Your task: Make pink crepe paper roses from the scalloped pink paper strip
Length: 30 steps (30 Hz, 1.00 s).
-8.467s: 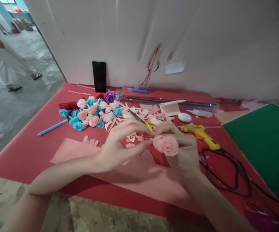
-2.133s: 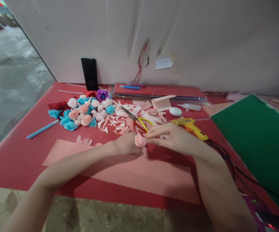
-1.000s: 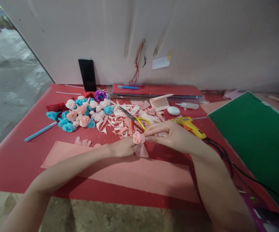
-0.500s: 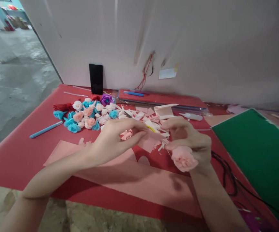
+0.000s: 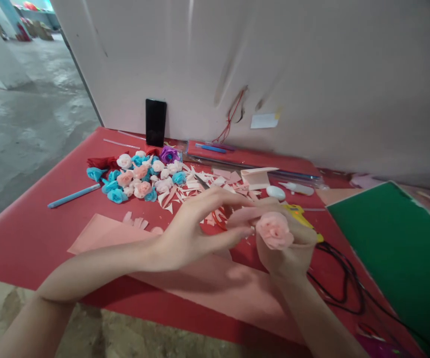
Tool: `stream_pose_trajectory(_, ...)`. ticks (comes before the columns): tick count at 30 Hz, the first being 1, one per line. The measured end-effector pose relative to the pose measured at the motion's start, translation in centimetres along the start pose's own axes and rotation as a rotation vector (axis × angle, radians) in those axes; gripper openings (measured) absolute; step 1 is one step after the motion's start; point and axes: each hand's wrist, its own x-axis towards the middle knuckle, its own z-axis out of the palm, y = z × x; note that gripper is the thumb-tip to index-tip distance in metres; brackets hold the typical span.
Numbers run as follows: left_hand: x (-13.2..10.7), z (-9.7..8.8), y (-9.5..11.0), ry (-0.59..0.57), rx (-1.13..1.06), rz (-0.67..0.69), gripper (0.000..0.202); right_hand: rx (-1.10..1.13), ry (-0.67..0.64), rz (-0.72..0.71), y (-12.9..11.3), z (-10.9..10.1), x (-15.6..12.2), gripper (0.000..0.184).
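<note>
My right hand is closed around the base of a pink paper rose, whose bloom faces me. Between the thumb and index finger of my left hand is a pink paper petal, reaching toward the rose's left side. Whether the petal touches the bloom I cannot tell. Under both hands lies a long sheet of pink paper on the red table. Scissors with an orange handle lie behind my left hand, partly hidden. A yellow glue gun rests behind my right hand.
Left of the scraps sits a pile of blue, pink, white and purple paper roses. A blue pen, a propped phone, a glue bottle, a green board and a black cord surround the work area.
My right hand has turned and moved left, bringing the rose up near my left fingers. My left hand has shifted right with the petal. The glue gun and scissors handle show more.
</note>
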Motion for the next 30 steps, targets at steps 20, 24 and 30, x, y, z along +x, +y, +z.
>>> stream_pose_trajectory(20, -0.3, -0.3, 1.3, -0.087, 0.047, -0.145, 0.02, 0.006, 0.068, 0.037, -0.6, 0.9, -0.1, 0.023)
stream_pose_trajectory(24, -0.3, -0.4, 1.5, -0.117, 0.062, -0.129, 0.021, 0.005, 0.033, 0.033, -0.7, 0.7, 0.0, 0.024)
stream_pose_trajectory(30, -0.3, -0.4, 1.6, -0.127, 0.041, -0.149, 0.029, 0.001, 0.013, -0.032, -0.9, 0.5, 0.4, 0.02)
